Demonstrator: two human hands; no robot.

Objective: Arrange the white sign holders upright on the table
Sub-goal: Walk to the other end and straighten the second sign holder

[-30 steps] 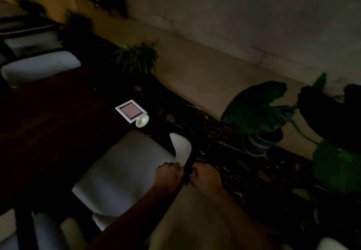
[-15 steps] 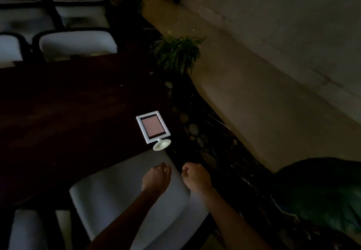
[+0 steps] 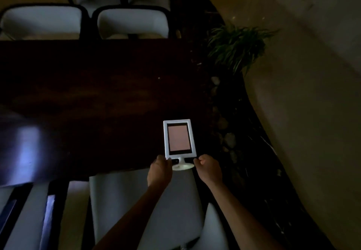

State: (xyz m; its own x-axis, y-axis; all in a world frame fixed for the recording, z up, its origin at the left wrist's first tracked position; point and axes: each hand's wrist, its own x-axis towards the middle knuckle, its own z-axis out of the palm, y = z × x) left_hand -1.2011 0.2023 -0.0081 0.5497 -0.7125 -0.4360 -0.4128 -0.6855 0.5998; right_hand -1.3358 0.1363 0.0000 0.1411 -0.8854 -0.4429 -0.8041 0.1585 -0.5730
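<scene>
Item: one white sign holder (image 3: 178, 141), lower centre of frame, near the table (image 3: 93, 101) edge.
We see left hand (image 3: 159, 169) and right hand (image 3: 209, 168) curled at its lower corners; firm grip we cannot tell. Risk: round base overhangs edge, so a nudge may tip it onto the chair (image 3: 125, 201).

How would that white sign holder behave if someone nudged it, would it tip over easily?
Probably fairly easily: the sign holder is a tall flat frame on a thin neck over a small round foot, so a push high up would likely topple it. It looks like stiff, light plastic. It sits near the table edge, between the left hand and right hand, so it might fall off.
</scene>
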